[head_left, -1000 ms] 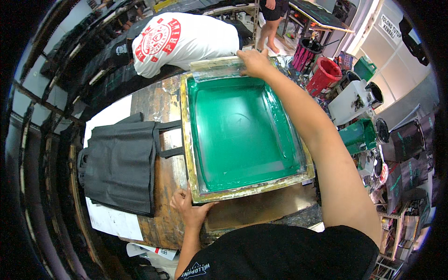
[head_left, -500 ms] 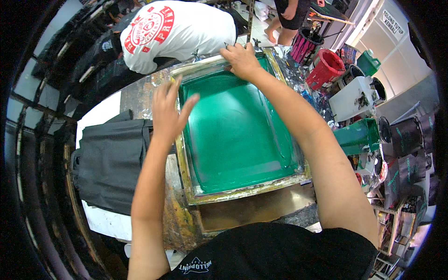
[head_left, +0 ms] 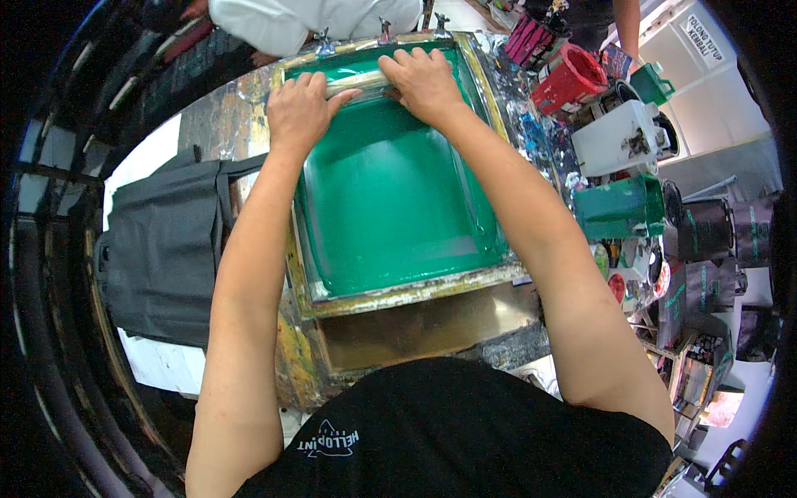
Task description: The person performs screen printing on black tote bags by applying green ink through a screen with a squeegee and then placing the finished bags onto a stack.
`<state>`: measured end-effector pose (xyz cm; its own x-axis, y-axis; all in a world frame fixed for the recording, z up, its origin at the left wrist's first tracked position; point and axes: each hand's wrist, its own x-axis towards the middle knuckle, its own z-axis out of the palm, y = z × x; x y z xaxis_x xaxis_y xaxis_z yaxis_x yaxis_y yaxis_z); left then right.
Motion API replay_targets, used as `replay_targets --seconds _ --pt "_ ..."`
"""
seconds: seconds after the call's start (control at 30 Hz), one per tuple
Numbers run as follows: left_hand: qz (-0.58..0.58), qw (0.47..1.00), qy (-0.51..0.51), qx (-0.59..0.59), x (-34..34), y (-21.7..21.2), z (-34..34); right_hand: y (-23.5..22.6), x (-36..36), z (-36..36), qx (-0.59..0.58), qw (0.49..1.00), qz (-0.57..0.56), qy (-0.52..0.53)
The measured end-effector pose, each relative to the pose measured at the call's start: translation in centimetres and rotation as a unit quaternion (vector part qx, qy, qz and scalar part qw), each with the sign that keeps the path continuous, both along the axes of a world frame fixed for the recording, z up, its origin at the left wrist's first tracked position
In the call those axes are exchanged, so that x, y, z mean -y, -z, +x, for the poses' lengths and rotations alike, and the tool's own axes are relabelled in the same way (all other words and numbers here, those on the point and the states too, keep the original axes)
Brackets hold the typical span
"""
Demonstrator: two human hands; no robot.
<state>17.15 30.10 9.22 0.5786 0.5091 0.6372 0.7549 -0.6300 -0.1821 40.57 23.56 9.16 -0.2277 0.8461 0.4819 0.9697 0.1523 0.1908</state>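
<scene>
A screen-printing frame lies in front of me, its mesh coated with green ink. Across the far end of the mesh runs a squeegee with a pale handle. My left hand grips its left end, thumb along the near side. Closed over its right part is my right hand, fingers bent over the top. The squeegee's blade is mostly hidden by the hands and the handle.
Clamps hold the frame's far edge. Folded black fabric bags lie at the left. On the right stand a red bucket, a whitish jug and a green container. A co-worker in a white shirt is beyond the table.
My left hand has come from open above the frame's left side onto the squeegee. The right hand stays on it. The view has shifted, and the co-worker in white shows less.
</scene>
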Motion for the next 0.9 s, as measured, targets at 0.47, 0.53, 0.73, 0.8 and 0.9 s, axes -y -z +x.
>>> replay_targets --seconds 0.47,0.53,0.73,0.8,0.9 --pt "-0.032 0.999 0.027 0.014 19.9 -0.7 -4.7 -1.3 20.7 -4.9 -0.005 0.999 -0.047 -0.002" --pt "-0.046 0.998 0.029 0.013 22.7 -0.2 -5.7 -1.4 23.7 -5.9 0.003 0.998 -0.062 -0.001" --pt "-0.066 0.997 0.043 0.024 28.6 -0.7 -7.5 -1.7 29.3 -7.5 -0.01 0.998 -0.069 -0.002" --pt "-0.092 0.994 0.047 0.04 28.1 -1.0 -7.3 -2.2 28.9 -7.6 -0.024 0.998 -0.064 0.0" --pt "-0.09 0.987 0.082 0.102 27.4 -0.5 -8.0 -2.6 28.4 -7.4 -0.011 0.994 -0.105 0.011"
